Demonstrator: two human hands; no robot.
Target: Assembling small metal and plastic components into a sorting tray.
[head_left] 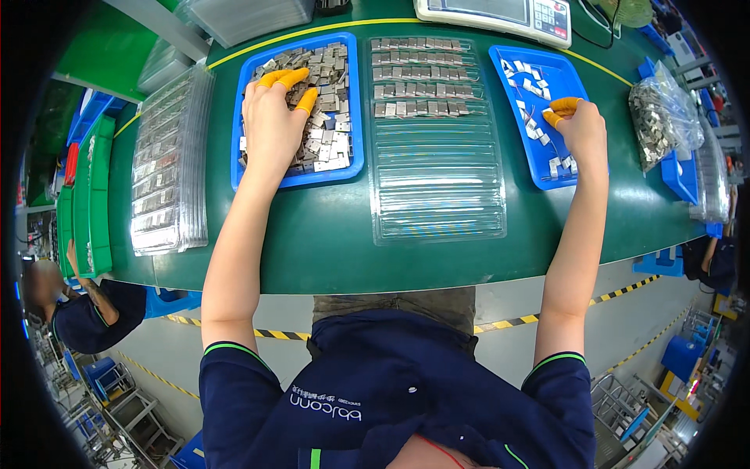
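Stack of clear trays (168, 160) stands well left of the slotted tray (437, 180), which serves as reference throughout. Between the two sits a blue bin (360, 117), heaped with flat metal pieces (328, 141). Over the heap is the left hand (269, 100), fingertips in yellow covers, left of the slotted tray and level with its far part. Thumb and forefinger stand apart; nothing is seen between them, though the underside is hidden.

The slotted tray lies between the hands, long axis running away from the person, slots crosswise. Five rows of pieces (426, 72) occupy its far part; its near slots are bare, closer to the body than either hand. Neither hand is clearly nearer to it.

Right of the slotted tray rests a blue dish (555, 184) of small white pieces (538, 133). The right hand (582, 129) reaches into it, covered fingertips drawn narrow at a white piece; whether it is gripped cannot be told. Farther right stands a filled clear bag (652, 125).
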